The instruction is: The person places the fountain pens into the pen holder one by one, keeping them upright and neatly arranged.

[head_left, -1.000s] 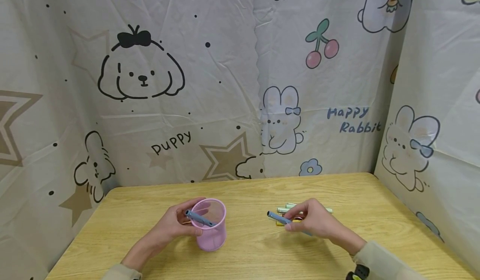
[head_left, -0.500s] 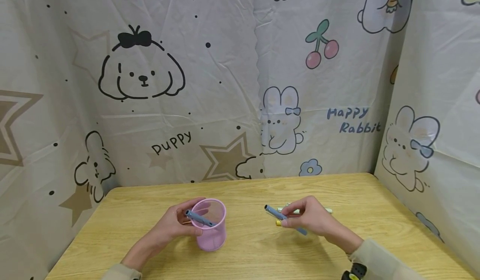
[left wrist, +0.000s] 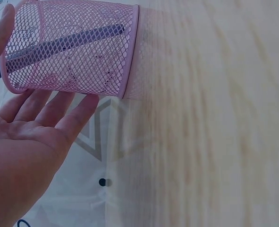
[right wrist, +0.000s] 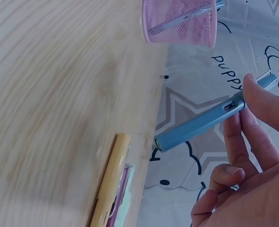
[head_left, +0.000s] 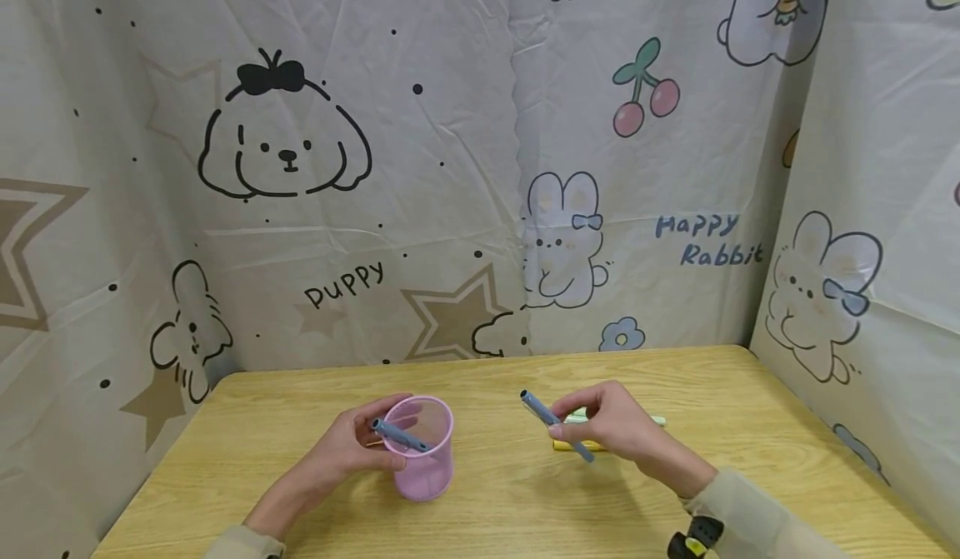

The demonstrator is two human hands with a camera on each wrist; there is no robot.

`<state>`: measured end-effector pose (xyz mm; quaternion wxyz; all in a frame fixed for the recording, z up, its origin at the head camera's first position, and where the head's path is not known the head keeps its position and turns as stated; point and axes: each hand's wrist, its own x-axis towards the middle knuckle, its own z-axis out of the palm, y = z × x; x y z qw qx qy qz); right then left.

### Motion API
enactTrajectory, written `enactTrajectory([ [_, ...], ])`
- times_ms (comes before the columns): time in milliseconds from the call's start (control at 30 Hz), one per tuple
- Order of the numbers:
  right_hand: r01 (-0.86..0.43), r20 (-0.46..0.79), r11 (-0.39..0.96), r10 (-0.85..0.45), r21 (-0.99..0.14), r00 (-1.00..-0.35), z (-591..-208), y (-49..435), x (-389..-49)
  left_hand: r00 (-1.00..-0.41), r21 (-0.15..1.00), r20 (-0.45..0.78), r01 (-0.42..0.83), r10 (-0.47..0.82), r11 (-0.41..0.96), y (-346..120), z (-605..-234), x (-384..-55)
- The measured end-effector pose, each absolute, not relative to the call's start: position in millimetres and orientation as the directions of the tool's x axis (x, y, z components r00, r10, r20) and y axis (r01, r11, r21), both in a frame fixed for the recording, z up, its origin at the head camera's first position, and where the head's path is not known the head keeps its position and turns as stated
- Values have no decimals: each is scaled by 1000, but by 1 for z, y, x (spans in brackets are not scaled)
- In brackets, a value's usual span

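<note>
A pink mesh pen holder [head_left: 424, 476] stands upright on the table, and my left hand [head_left: 358, 442] grips it from the left, thumb on the near side and fingers behind. One blue-grey pen [left wrist: 63, 43] leans inside it, its end sticking out over the rim. Between thumb and fingertips, my right hand [head_left: 611, 426] pinches a second blue pen [right wrist: 200, 124], held tilted above the table. Under that hand lie a yellow pen [right wrist: 112, 177], a dark red pen [right wrist: 122, 195] and pale green pens [head_left: 657, 420], partly hidden by the hand.
The wooden table [head_left: 487, 509] ends at a back edge against a printed cloth curtain [head_left: 450, 126]. More cloth hangs along the left and right sides. A dark watch [head_left: 696, 537] sits on the right wrist over a beige sleeve.
My right hand has lifted the blue pen away from the other pens and moved slightly left, the pen tilting more steeply. The left hand and pen holder stay in place.
</note>
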<state>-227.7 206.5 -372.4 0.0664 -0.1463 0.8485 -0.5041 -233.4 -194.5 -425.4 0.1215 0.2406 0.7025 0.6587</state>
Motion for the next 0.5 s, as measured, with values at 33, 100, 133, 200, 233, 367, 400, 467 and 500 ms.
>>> enactTrajectory([
  [33, -184, 37, 443, -319, -878, -947, -371, 205, -228, -853, 984, 148, 179, 500, 15, -195, -426, -234],
  [100, -188, 42, 432, -324, -882, -945, -369, 202, -229, -854, 984, 145, 175, 501, 14, -195, -426, -234],
  [133, -193, 46, 428, -330, -883, -943, -368, 201, -229, -852, 984, 145, 175, 502, 14, -196, -426, -234],
  [200, -202, 53, 420, -340, -885, -939, -366, 198, -229, -854, 985, 142, 172, 501, 15, -196, -425, -234],
  [233, -207, 57, 419, -343, -884, -938, -365, 197, -230, -854, 985, 141, 172, 501, 17, -196, -425, -234],
  [367, -215, 65, 411, -350, -886, -934, -360, 189, -231, -852, 984, 149, 180, 502, 13, -195, -424, -234],
  [400, -215, 65, 404, -353, -889, -933, -359, 187, -231, -851, 983, 152, 183, 503, 12, -195, -424, -234],
  [467, -209, 61, 392, -358, -896, -932, -357, 183, -232, -848, 983, 156, 184, 507, 5, -195, -424, -233],
  [500, -206, 59, 386, -361, -899, -931, -356, 180, -232, -848, 983, 154, 181, 506, 3, -195, -424, -233],
])
